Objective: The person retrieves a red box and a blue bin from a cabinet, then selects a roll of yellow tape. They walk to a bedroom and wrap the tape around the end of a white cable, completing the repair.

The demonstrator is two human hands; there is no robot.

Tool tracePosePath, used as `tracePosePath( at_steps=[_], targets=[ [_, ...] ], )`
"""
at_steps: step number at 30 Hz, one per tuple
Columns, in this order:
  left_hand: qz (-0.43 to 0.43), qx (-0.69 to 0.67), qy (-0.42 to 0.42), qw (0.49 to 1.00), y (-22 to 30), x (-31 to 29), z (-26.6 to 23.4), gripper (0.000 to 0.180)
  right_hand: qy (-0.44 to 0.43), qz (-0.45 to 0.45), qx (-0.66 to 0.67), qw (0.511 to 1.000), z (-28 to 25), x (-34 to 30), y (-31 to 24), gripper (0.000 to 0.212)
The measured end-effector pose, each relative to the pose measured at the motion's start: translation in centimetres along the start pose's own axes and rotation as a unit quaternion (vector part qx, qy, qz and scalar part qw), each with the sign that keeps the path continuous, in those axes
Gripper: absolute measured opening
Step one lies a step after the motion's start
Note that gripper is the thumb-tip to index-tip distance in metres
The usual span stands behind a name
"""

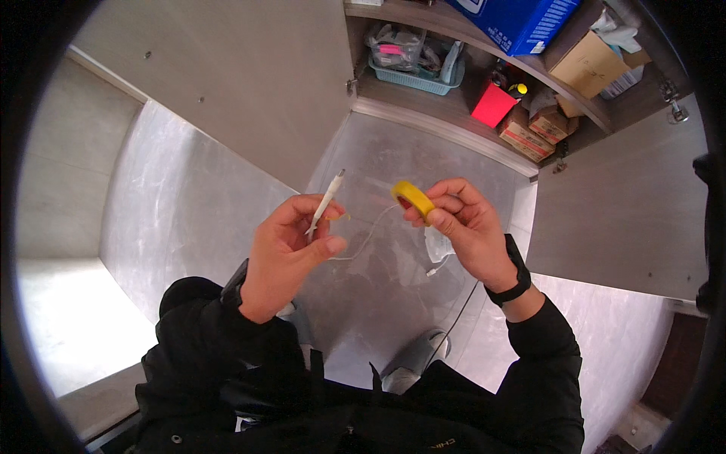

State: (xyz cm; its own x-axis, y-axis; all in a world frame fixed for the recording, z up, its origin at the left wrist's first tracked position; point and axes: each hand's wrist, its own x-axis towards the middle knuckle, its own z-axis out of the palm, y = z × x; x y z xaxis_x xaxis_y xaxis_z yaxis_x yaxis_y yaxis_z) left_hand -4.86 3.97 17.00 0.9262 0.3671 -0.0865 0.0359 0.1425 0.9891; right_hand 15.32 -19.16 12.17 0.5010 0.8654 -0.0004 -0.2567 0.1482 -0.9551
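Yellow tape ring [411,194] is pinched in right hand [470,233], white stick [327,198] in left hand [278,244].

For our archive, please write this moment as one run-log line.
left grip: holds slim white object | right grip: holds yellow tape roll | held items: apart | cabinet doors: open

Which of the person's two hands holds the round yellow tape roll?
The right hand pinches the round yellow tape roll; the left hand instead holds a slim white stick-like item.
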Motion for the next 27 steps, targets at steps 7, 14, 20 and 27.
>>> tracePosePath(
  at_steps=[7, 14, 20, 27],
  targets=[
    [-0.006, -0.043, -0.038, 0.998, -0.5, 1.2, 1.1, 0.045, -0.121, 0.033, 0.08, 0.989, 4.5, -0.2, 0.2, 0.03],
    [0.012, 0.0, -0.049, 0.999, -0.9, 0.5, 0.8, 0.044, -0.11, -0.145, -0.219, 0.958, 3.9, 0.3, -1.4, 0.031],
    [0.043, 0.052, -0.056, 0.996, -1.0, 0.5, 1.0, 0.045, -0.086, -0.186, -0.336, 0.919, 5.1, 0.1, -2.5, 0.03],
    [0.019, 0.078, -0.061, 0.995, -1.2, -0.2, 1.4, 0.046, -0.068, -0.188, -0.342, 0.918, 5.2, -0.1, -2.1, 0.025]
  ],
)
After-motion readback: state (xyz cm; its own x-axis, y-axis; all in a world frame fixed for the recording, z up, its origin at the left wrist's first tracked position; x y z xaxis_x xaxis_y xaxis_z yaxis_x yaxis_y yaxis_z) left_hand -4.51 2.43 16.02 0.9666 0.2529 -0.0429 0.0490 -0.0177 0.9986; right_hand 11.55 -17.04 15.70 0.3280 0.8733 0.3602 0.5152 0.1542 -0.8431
